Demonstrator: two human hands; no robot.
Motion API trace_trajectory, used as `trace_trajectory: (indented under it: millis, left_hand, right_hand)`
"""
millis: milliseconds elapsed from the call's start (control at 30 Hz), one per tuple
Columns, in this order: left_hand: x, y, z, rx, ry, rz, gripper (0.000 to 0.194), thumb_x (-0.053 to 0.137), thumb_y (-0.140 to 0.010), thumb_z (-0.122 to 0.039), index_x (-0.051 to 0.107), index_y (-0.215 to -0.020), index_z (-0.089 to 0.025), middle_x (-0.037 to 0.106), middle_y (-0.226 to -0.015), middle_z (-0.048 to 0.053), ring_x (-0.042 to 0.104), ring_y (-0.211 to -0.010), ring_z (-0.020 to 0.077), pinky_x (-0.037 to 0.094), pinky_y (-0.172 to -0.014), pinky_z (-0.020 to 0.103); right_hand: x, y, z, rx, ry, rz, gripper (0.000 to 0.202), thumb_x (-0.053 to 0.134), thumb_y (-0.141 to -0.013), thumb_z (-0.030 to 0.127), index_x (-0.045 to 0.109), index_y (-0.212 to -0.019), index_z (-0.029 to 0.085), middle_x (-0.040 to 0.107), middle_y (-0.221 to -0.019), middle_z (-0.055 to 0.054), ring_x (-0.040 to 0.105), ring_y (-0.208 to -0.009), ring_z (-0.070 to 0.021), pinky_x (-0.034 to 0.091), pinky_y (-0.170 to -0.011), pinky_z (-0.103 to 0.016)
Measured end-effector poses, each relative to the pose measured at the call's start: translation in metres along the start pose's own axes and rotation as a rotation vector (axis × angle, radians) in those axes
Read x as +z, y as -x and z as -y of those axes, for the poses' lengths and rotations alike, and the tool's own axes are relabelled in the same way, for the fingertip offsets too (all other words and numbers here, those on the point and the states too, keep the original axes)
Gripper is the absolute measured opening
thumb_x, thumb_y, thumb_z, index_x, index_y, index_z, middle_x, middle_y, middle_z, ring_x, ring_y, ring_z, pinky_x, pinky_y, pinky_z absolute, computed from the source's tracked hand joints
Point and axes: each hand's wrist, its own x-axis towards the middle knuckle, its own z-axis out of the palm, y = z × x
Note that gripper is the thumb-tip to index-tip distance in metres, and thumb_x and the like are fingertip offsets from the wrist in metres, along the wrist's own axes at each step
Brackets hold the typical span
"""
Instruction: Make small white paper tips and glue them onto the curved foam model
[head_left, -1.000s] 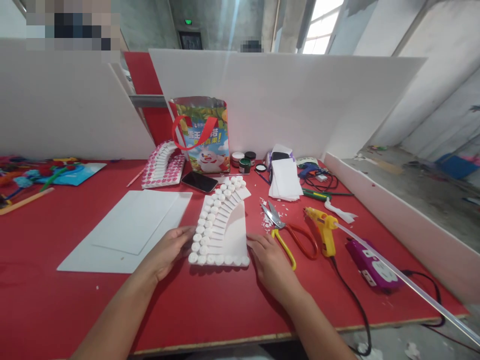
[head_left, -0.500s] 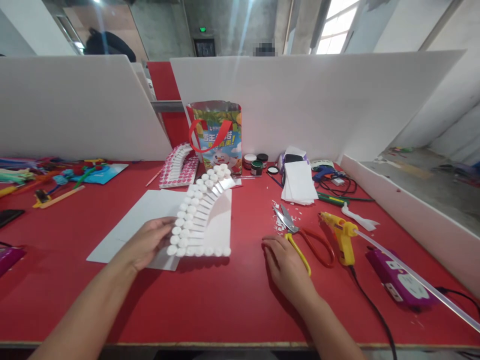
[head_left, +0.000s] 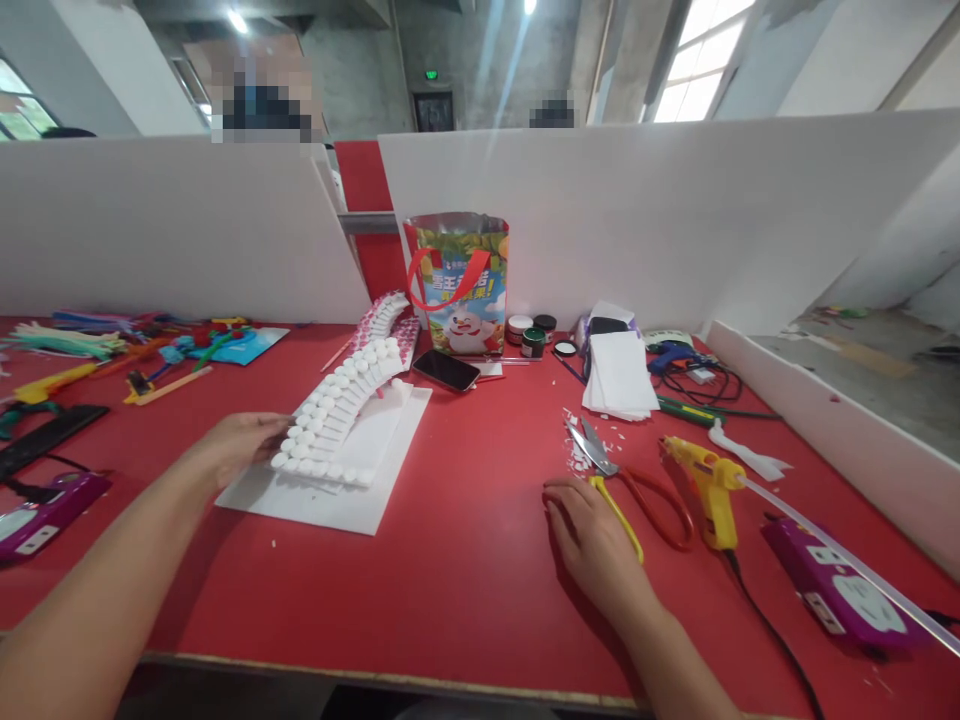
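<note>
White curved model with round knobs (head_left: 343,412) moved to left of frame, over flat white sheet (head_left: 337,508); seems put aside. Left hand (head_left: 244,442) pinches its edge; right hand (head_left: 589,525) half-curled, empty.

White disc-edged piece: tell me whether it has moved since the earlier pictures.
Yes. The white disc-edged piece has shifted left, away from the scissors, and now overlaps the white sheet.
</note>
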Motion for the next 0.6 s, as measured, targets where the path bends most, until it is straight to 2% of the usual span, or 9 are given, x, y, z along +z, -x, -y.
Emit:
trace_trajectory:
  millis: [100,167,200,267,333,433,500,600]
  left_hand:
    - [-0.018,0.016,0.007,-0.085,-0.081,-0.076,0.011,0.059,-0.083,-0.023,0.067,-0.084,-0.015,0.072,-0.064,0.003,0.068,-0.061,0.0187,0.058,-0.067,0.032]
    - [-0.025,0.040,0.008,-0.082,-0.136,-0.157,0.014,0.057,-0.084,-0.020,0.069,-0.092,-0.017,0.074,-0.072,0.002,0.069,-0.067,0.0173,0.056,-0.070,0.028]
    - [-0.024,0.056,0.006,-0.058,-0.146,-0.184,0.017,0.057,-0.087,-0.024,0.070,-0.097,-0.019,0.075,-0.077,0.001,0.069,-0.069,0.0173,0.055,-0.070,0.027]
    - [-0.010,0.094,-0.003,0.116,-0.192,-0.328,0.021,0.058,-0.090,-0.033,0.072,-0.100,-0.022,0.075,-0.077,0.000,0.068,-0.067,0.0182,0.054,-0.068,0.028]
    - [0.019,0.130,-0.018,0.339,-0.151,-0.232,0.022,0.057,-0.093,-0.040,0.072,-0.089,-0.023,0.073,-0.071,-0.001,0.066,-0.059,0.0169,0.051,-0.060,0.026]
    - [0.079,0.166,-0.050,0.697,-0.047,0.135,0.024,0.054,-0.100,-0.033,0.074,-0.093,-0.023,0.073,-0.069,-0.002,0.069,-0.061,0.0140,0.052,-0.064,0.023]
    - [0.118,0.174,-0.072,0.904,-0.022,0.233,0.031,0.050,-0.103,-0.030,0.071,-0.083,-0.021,0.072,-0.065,0.000,0.067,-0.058,0.0129,0.047,-0.061,0.022]
    - [0.166,0.166,-0.092,1.050,-0.075,0.286,0.041,0.046,-0.105,-0.032,0.065,-0.072,-0.020,0.065,-0.057,0.001,0.061,-0.052,0.0135,0.039,-0.056,0.026]
  right_hand:
    - [-0.001,0.000,0.000,-0.004,-0.020,0.005,0.020,0.048,-0.100,0.014,0.068,-0.100,0.016,0.075,-0.099,-0.012,0.073,-0.089,-0.0229,0.060,-0.081,-0.034]
    - [-0.002,0.000,0.000,-0.012,-0.026,0.002,0.020,0.048,-0.100,0.014,0.068,-0.099,0.016,0.075,-0.098,-0.012,0.073,-0.089,-0.0226,0.060,-0.081,-0.034]
    - [-0.002,0.000,0.000,-0.019,-0.027,-0.002,0.020,0.048,-0.100,0.014,0.068,-0.099,0.016,0.075,-0.098,-0.012,0.073,-0.089,-0.0224,0.060,-0.081,-0.034]
    - [-0.001,-0.001,0.001,-0.033,-0.026,-0.009,0.021,0.048,-0.099,0.013,0.068,-0.098,0.017,0.075,-0.096,-0.011,0.073,-0.087,-0.0219,0.060,-0.080,-0.033]
    - [0.001,-0.001,0.003,-0.039,-0.025,-0.011,0.021,0.048,-0.099,0.012,0.068,-0.095,0.017,0.075,-0.095,-0.011,0.072,-0.085,-0.0214,0.059,-0.079,-0.032]
    - [0.001,0.000,0.012,-0.029,-0.033,-0.005,0.024,0.046,-0.098,0.012,0.068,-0.092,0.017,0.075,-0.093,-0.012,0.072,-0.084,-0.0219,0.059,-0.078,-0.033]
    - [-0.004,-0.003,0.019,0.004,-0.060,0.023,0.024,0.046,-0.097,0.012,0.068,-0.089,0.018,0.075,-0.090,-0.011,0.072,-0.083,-0.0224,0.059,-0.078,-0.034]
    - [-0.020,-0.020,0.020,0.198,-0.092,0.087,0.020,0.050,-0.094,0.017,0.069,-0.090,0.020,0.076,-0.095,-0.009,0.072,-0.089,-0.0242,0.059,-0.083,-0.038]
